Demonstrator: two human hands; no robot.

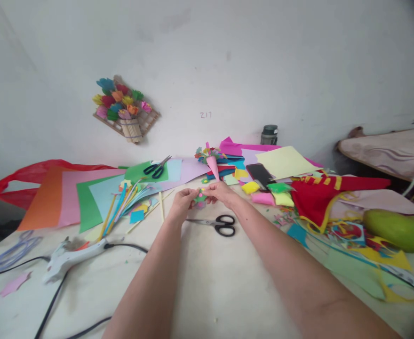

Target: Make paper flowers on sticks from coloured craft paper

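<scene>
Both hands meet near the middle of the table, pinching a small green paper flower (200,197) with pink and yellow spots. My left hand (185,200) grips its left edge, and my right hand (221,192) has its right edge between the fingertips. Part of the flower is hidden behind the fingers. Just below the hands lie black-handled scissors (224,225), their blades pointing left. Beyond the hands a pink paper cone (212,168) filled with colourful paper flowers rests on the table.
On the left are a white glue gun (75,259) with black cords, paper strips (117,209), coloured sheets (69,193) and second scissors (157,168). Rightward lie a phone (258,175), clay packets (263,198), red cloth (313,197), paper scraps and a green fruit (394,230). A bottle (269,135) stands behind.
</scene>
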